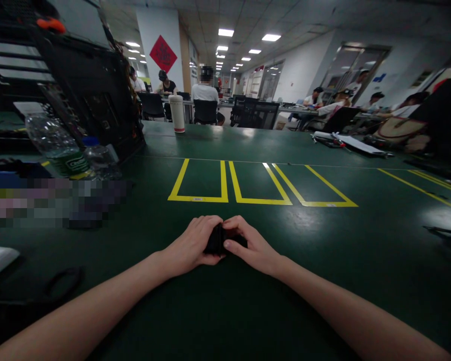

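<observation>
Between my two hands is a small black object [215, 241], boxy in outline, on or just above the dark green tabletop [225, 311]. Its exact kind does not show. My left hand [193, 243] wraps round its left side, fingers over the top and thumb along the near edge. From the other side my right hand [250, 245] pinches it, with thumb and fingertips at its right edge. The fingers cover much of the object.
Yellow tape frames [198, 199] mark the table beyond my hands. A white cup [177, 114] stands farther back. Plastic bottles [54, 143] and a black equipment case [97, 95] are at left. Papers [361, 144] lie at back right. Several people sit in the background.
</observation>
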`<action>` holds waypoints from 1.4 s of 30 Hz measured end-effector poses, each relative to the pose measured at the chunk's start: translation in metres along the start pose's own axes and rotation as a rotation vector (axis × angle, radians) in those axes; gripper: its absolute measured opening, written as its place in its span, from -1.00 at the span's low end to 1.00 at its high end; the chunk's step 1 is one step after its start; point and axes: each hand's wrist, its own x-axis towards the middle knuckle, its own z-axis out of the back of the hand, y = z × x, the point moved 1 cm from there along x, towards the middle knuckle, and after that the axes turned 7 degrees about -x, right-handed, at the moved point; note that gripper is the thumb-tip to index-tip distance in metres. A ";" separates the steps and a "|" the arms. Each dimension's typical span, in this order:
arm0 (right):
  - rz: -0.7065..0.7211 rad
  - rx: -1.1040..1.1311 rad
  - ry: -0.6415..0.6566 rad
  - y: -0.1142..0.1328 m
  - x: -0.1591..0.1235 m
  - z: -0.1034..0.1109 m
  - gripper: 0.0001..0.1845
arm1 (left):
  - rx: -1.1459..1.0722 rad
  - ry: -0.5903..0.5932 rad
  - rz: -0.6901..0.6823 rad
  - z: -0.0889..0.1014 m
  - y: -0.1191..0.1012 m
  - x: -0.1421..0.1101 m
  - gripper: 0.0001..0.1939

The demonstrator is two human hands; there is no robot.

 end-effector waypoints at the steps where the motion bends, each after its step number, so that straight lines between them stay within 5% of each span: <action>1: -0.020 0.033 -0.007 -0.001 0.001 0.000 -0.82 | -0.002 -0.002 0.008 0.000 0.000 0.000 -0.40; 7: -0.108 0.085 0.007 0.002 0.003 -0.001 -0.76 | 0.014 -0.013 0.024 -0.001 0.002 0.000 -0.43; 17: -0.016 0.102 0.068 -0.002 0.002 0.004 -0.66 | 0.023 -0.052 0.035 -0.008 0.010 0.002 -0.41; 23: -0.084 0.131 -0.008 -0.002 0.003 -0.001 -0.84 | 0.015 -0.014 0.018 -0.002 0.004 0.002 -0.44; 42: -0.157 0.154 0.035 0.001 0.004 -0.002 -0.72 | 0.052 -0.013 0.001 -0.001 0.001 0.002 -0.42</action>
